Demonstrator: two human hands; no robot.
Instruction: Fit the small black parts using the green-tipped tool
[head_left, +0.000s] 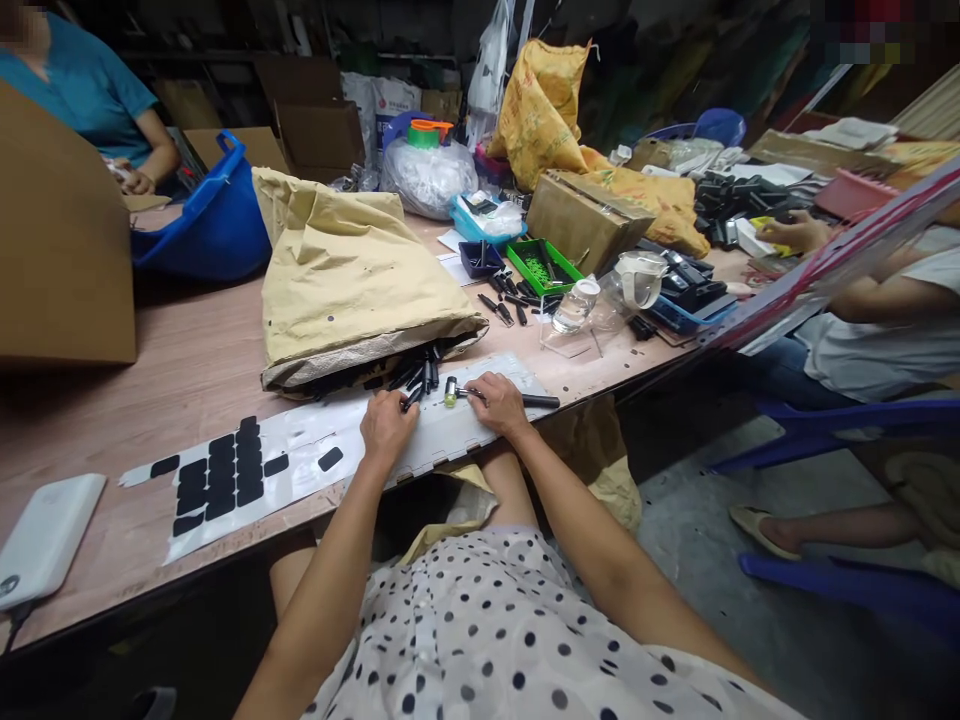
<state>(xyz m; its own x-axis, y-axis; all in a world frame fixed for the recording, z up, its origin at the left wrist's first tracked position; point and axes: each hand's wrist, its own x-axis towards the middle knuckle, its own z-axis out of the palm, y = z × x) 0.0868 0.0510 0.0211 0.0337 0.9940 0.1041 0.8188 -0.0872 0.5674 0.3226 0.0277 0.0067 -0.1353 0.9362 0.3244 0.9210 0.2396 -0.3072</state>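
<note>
No legible text, brand, number or sign is shown. Faint reddish print is carried by the white bag (384,102) behind the tan paper sack (337,270) on the surface (180,370), but it is too small and blurred to be read. No label can be made out on the cardboard boxes (319,130) beside that bag.

The person wears a loose white garment (487,640) scattered with small black polka dots. It fills the near middle of the view, its soft fabric lying in folds. Both arms are bare along all their visible length, down to the left hand (386,425) and right hand (497,403). Bare legs show past its far hem.
</note>
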